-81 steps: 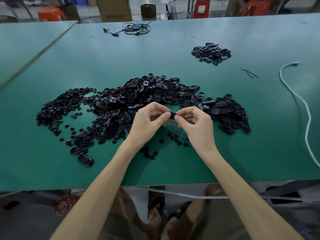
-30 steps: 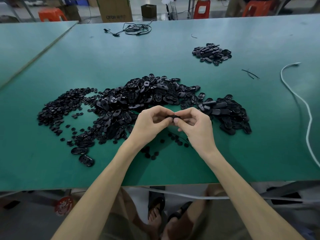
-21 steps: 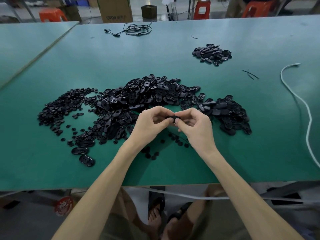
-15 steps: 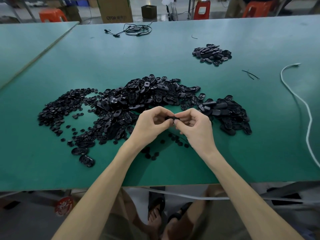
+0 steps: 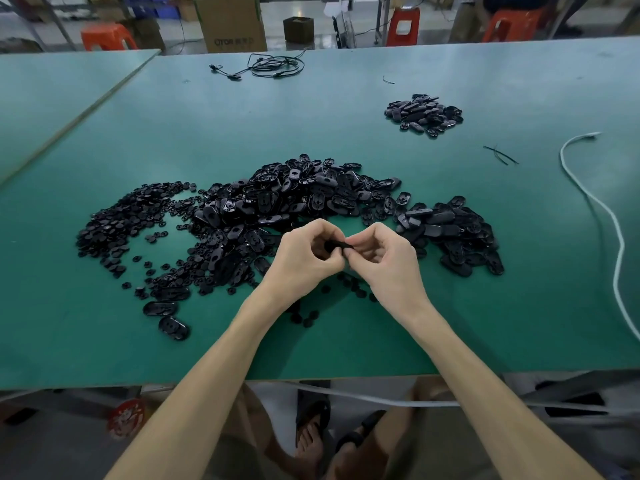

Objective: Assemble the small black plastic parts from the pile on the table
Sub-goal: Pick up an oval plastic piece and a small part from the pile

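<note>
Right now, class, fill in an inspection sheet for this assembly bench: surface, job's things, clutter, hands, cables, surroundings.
Surface: green table, second table adjoining at left.
Job's things: large pile mid-table; smaller pile far right; one black part held.
Clutter: thin black strips right of the piles.
Hands: left hand and right hand both pinch the black part above the table.
Cables: black cable coiled at the far edge; white cable along the right side.
Surroundings: cardboard box and orange stools on the floor beyond.

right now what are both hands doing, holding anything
Left hand: fingers curled, pinching the small black part.
Right hand: fingers curled, pinching the same part from the other side.
</note>
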Demonstrator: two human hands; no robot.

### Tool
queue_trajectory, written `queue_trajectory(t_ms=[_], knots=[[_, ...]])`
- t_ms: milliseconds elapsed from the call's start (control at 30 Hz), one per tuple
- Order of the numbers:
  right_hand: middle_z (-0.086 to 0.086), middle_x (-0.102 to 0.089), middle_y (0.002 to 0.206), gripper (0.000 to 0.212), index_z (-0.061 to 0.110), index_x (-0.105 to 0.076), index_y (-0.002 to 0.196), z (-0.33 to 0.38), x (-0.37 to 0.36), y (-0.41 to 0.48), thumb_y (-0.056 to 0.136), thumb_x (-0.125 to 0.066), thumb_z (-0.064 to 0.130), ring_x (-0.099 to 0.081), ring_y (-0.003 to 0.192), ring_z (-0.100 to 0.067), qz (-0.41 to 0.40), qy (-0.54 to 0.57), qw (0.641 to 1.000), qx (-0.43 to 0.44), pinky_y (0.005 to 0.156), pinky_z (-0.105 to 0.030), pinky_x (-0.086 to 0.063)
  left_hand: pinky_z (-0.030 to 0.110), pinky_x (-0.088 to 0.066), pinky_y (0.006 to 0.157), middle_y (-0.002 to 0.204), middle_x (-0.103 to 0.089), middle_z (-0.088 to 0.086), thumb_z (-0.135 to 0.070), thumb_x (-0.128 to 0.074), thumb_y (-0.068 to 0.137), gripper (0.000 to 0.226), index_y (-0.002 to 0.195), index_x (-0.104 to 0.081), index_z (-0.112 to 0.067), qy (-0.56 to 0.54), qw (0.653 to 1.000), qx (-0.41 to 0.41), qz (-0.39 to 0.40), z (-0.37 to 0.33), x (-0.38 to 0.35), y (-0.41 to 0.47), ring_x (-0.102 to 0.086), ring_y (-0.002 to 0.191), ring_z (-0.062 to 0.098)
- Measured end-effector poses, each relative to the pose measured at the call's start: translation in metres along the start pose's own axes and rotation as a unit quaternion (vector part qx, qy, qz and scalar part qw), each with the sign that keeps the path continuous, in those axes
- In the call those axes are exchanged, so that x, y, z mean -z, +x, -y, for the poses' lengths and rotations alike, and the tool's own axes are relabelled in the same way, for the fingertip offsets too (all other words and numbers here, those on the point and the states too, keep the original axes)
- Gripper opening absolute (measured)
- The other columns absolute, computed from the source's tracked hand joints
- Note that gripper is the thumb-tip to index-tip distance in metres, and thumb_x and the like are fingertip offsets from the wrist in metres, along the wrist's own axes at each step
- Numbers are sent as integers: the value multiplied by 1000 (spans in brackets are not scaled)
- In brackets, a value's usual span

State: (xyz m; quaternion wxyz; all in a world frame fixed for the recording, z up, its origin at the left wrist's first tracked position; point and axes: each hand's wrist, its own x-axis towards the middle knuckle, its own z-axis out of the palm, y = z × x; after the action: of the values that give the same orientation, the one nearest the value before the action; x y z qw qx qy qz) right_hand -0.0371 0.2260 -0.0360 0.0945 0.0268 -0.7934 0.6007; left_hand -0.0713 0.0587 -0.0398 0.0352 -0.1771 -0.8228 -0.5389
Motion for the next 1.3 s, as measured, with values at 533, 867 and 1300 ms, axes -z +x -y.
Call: queue_trajectory(t_ms=[533, 867, 1300], knots=[[9, -77, 86, 22, 20, -76, 89, 3, 3, -2, 92, -71, 0, -72, 78, -9, -4, 5, 1000, 9, 83, -34, -60, 44, -62, 89, 94, -79, 4, -1, -75, 93, 11, 103, -75, -6, -52, 999, 9, 7, -4, 4, 0, -78, 87, 21], [3, -71, 113, 23, 26, -71, 111, 4, 5, -1, 98, -65, 8, -69, 98, -12, -139, 39, 990, -8, 88, -45, -59, 24, -56, 93, 117, -69, 3, -1, -66, 99, 22, 118, -70, -13, -13, 990, -17, -140, -7, 7, 1, -70, 105, 11], [2, -29, 145, 69, 20, -31, 158, -1, 5, 4, 98, -60, 2, -52, 124, 0, -208, 46, 976, -51, 81, -11, -51, 25, -18, 99, 129, -61, -7, -11, -68, 97, 27, 120, -76, -22, 242, 956, 76, -148, -1, 6, 0, -47, 127, 12]])
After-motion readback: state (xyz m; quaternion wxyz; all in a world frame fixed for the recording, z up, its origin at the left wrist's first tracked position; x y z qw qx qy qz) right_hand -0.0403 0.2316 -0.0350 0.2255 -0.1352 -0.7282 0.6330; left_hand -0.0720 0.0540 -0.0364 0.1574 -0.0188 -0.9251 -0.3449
